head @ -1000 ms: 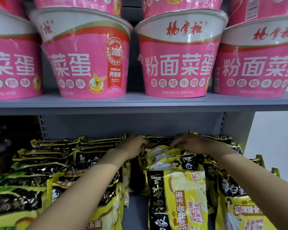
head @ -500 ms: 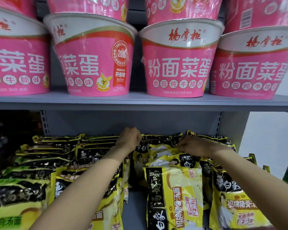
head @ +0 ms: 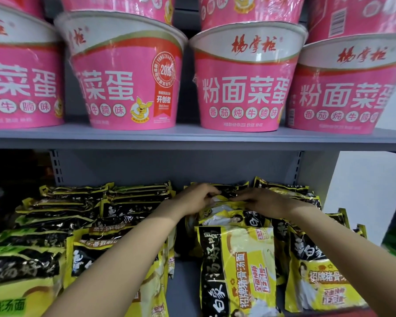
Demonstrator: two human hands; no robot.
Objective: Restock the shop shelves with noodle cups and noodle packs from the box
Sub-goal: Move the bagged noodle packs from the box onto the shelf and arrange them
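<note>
Yellow and black noodle packs [head: 236,266] stand in rows on the lower shelf. Both arms reach in over them. My left hand [head: 192,199] and my right hand [head: 261,201] meet at the back of the middle row, fingers curled on the top edge of one upright noodle pack [head: 224,208] there. Large pink noodle cups [head: 245,83] stand side by side on the grey upper shelf [head: 192,137], with more cups stacked on top of them. The box is out of view.
More noodle packs [head: 78,209] fill the left rows, some green-labelled at the near left [head: 16,277]. A narrow gap of bare shelf [head: 183,289] runs between the left and middle rows. A grey upright [head: 316,170] and white wall close the right side.
My left hand has moved right toward my right hand, and both now meet on the same pack at the back of the middle row. The view has shifted slightly.
</note>
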